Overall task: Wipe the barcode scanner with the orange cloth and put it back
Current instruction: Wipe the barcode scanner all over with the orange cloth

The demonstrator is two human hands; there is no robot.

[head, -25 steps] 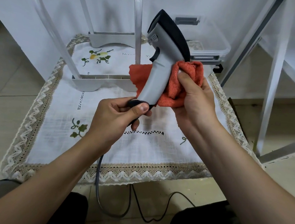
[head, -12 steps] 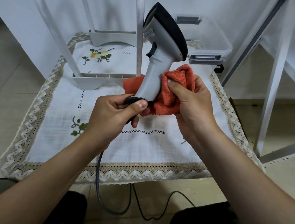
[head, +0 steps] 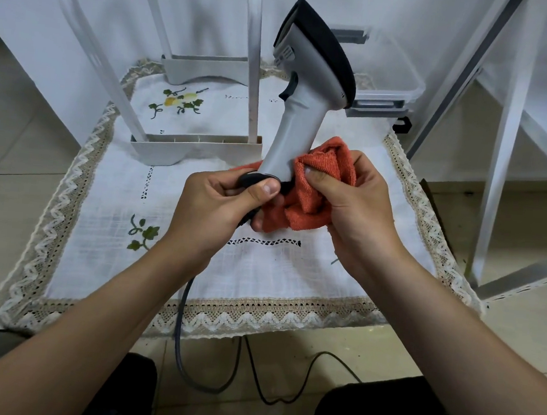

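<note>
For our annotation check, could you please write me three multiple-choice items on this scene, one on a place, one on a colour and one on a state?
1. Where does the orange cloth meet the barcode scanner?
A) its lower handle
B) its black head
C) its trigger

2. What colour is the scanner's handle?
A) orange
B) light grey
C) blue

3. How is the scanner held?
A) lying flat, untouched
B) upright in the air, the left hand gripping its base
C) tucked under an arm

Answers:
1 A: the right hand presses the cloth against the lower handle.
2 B: the handle shows light grey below the black head.
3 B: the left hand's fingers curl round the base while the head points up.
</note>
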